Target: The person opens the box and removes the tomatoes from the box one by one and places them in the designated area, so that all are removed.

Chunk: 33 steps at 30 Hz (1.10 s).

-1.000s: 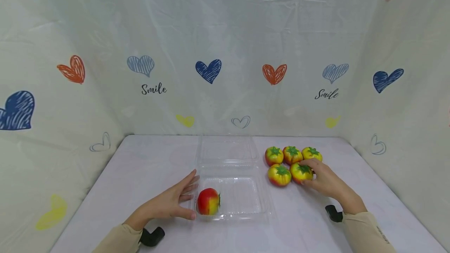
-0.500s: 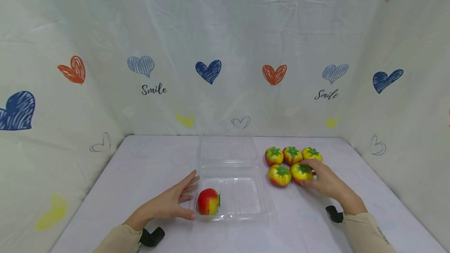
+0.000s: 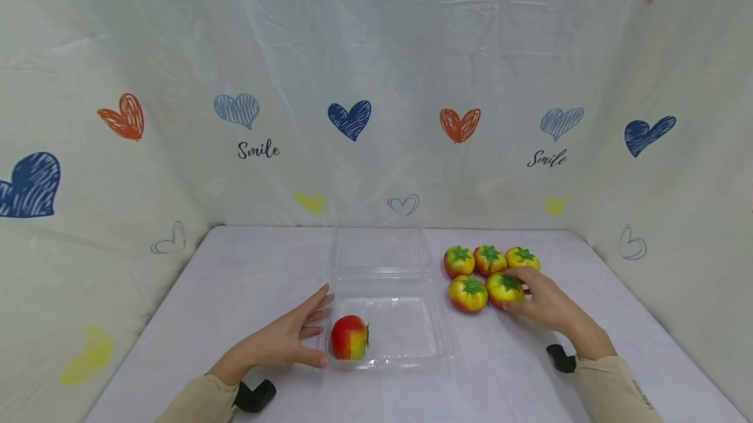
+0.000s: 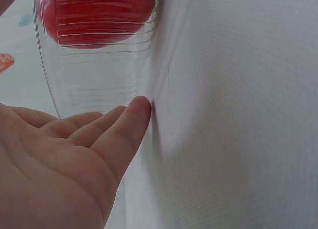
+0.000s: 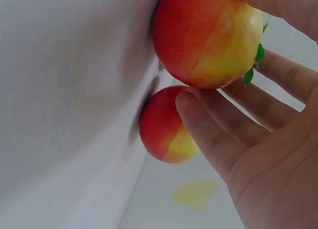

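A red-and-yellow tomato [image 3: 504,289] with a green leafy cap stands on the table at the right, and my right hand [image 3: 544,299] grips it, thumb on the near side and fingers on the far side. In the right wrist view this tomato [image 5: 206,38] rests close against the tabletop. My left hand [image 3: 279,338] spreads its fingers along the left side of a clear plastic clamshell box [image 3: 406,331], little finger low by the table in the left wrist view. One tomato [image 3: 349,338] lies on its side in the box's front left corner.
Several more tomatoes [image 3: 467,293] sit grouped around the gripped one, behind and to its left. The box's lid [image 3: 381,250] lies folded back toward the rear table edge. A heart-printed curtain [image 3: 376,83] encloses the table [image 3: 235,279] at the back and sides.
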{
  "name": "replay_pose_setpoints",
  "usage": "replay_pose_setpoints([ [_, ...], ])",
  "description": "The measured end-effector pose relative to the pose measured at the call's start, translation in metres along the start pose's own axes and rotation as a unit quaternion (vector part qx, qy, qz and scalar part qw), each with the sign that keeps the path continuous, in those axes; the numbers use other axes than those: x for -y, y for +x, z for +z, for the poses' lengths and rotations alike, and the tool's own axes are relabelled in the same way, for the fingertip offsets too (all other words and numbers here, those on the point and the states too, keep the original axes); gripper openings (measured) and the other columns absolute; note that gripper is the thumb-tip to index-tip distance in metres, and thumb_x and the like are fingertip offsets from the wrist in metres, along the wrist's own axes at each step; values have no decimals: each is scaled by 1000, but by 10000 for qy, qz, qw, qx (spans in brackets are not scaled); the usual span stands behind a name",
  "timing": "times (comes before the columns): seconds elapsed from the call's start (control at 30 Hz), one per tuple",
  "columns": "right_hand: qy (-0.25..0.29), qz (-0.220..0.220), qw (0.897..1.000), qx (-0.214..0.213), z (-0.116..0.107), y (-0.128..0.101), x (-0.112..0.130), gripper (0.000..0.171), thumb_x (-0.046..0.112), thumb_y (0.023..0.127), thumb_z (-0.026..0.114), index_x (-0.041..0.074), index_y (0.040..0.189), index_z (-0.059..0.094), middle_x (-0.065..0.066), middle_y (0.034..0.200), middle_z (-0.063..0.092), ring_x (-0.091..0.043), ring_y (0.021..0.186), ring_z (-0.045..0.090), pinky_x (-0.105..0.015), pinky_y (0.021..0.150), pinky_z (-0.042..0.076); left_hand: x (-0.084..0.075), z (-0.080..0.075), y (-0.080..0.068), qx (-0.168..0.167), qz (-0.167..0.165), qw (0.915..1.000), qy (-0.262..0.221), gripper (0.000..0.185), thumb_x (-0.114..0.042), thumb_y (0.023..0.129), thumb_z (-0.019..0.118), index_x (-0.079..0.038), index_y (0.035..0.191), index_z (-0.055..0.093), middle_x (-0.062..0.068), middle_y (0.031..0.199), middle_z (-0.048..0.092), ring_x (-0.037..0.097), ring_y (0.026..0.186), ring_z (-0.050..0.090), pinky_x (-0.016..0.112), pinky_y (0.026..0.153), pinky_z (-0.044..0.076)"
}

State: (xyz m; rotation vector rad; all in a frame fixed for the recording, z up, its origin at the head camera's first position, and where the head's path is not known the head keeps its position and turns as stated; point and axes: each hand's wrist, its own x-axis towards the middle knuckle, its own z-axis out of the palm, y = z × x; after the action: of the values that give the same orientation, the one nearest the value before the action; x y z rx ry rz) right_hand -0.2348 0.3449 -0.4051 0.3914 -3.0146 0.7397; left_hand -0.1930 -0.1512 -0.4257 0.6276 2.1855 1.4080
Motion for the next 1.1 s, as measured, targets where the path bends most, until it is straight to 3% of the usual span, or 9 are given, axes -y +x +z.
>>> replay_pose_setpoints([
  [0.2, -119, -177, 9997, -95, 1, 0, -3, 61, 29, 79, 78, 2, 128, 53, -20, 129, 53, -38, 109, 53, -59, 90, 46, 0, 1, 0, -19, -17, 10000, 19, 112, -31, 77, 80, -13, 155, 1, 18, 157, 17, 38, 134, 37, 43, 103, 41],
  [0.4, -157, -177, 9996, -157, 0, 0, 0, 65, 37, 80, 76, 2, 130, 52, -20, 133, 50, -42, 121, 45, -64, 98, 37, 1, 0, 0, 6, 49, 10000, 23, 111, -30, 77, 80, -13, 154, 1, 19, 157, 17, 38, 134, 37, 42, 103, 41],
  [0.53, -154, -169, 9995, -231, -2, 0, 7, 68, 46, 81, 73, 3, 130, 51, -21, 135, 47, -41, 120, 45, -64, 97, 38, 1, 0, -1, 7, 74, 10000, 33, 111, -30, 78, 80, -12, 154, 1, 18, 157, 18, 38, 135, 36, 41, 103, 41],
  [0.87, -174, -482, 9978, -421, -2, 3, 31, 59, 43, 86, 69, 5, 129, 54, -19, 134, 48, -42, 125, 41, -66, 99, 35, 2, 0, 0, 16, 75, 10000, 5, 111, -29, 78, 79, -14, 155, 1, 18, 157, 17, 38, 135, 36, 42, 103, 41],
  [1.1, -362, -708, 9961, -373, 4, 7, 47, 62, 45, 87, 67, 5, 132, 54, -16, 135, 51, -42, 131, 37, -64, 103, 32, 1, 1, 0, -22, 42, 10000, -4, 111, -30, 77, 80, -14, 155, 2, 18, 157, 18, 38, 135, 36, 43, 103, 41],
])
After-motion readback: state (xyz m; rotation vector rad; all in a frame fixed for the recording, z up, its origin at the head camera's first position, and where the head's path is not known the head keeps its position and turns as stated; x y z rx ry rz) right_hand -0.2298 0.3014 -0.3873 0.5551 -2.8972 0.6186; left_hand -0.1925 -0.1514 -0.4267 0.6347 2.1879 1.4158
